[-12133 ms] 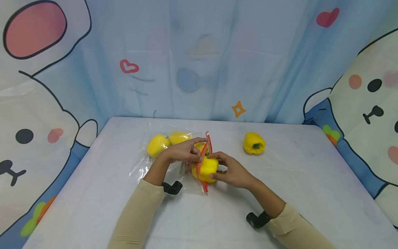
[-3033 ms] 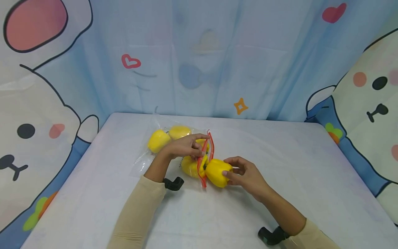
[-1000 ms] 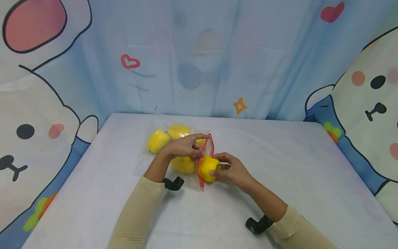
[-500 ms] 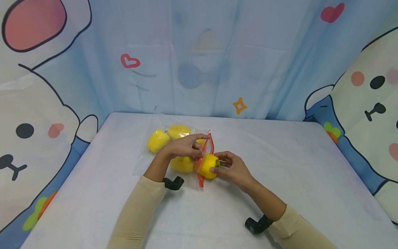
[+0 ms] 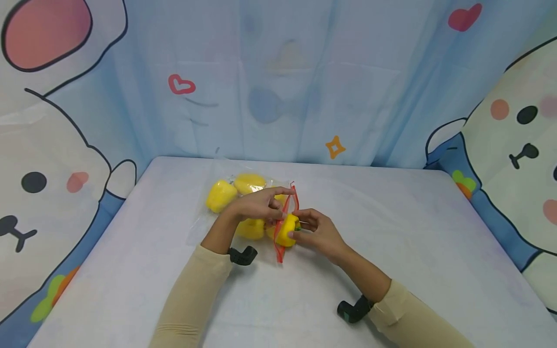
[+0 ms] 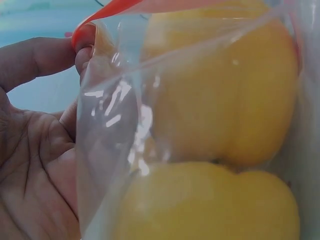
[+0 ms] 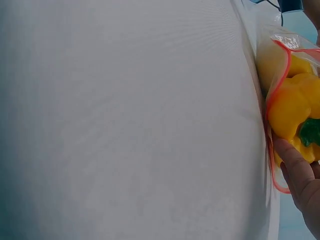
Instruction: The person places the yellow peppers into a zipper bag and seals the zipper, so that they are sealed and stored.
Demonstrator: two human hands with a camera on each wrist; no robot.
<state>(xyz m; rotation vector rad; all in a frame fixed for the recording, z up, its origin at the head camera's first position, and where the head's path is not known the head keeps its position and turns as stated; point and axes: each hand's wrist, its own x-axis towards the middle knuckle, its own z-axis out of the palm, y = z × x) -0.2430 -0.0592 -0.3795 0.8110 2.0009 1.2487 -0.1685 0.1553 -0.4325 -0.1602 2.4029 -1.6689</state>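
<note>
My left hand [image 5: 257,204] pinches the red rim of a clear zip bag [image 5: 278,252], which lies on its side with its mouth facing right. Inside it are several yellow bell peppers [image 5: 222,196]; part of them is hidden behind that hand. My right hand [image 5: 321,235] grips another yellow bell pepper [image 5: 288,231] by its stem end, partly inside the bag's mouth. In the right wrist view its green stem [image 7: 310,132] points outward, and the red rim [image 7: 286,70] runs round it. The left wrist view shows two peppers [image 6: 215,95] through the film, beside my palm.
A white cloth covers the table [image 5: 413,232]. Behind it hangs a blue curtain [image 5: 278,87] with cartoon prints. Each wrist wears a black camera mount [image 5: 242,256].
The lone pepper from the table's right side is gone from there. My right hand has moved left, carrying a pepper into the bag's mouth. My left hand keeps its hold on the rim.
</note>
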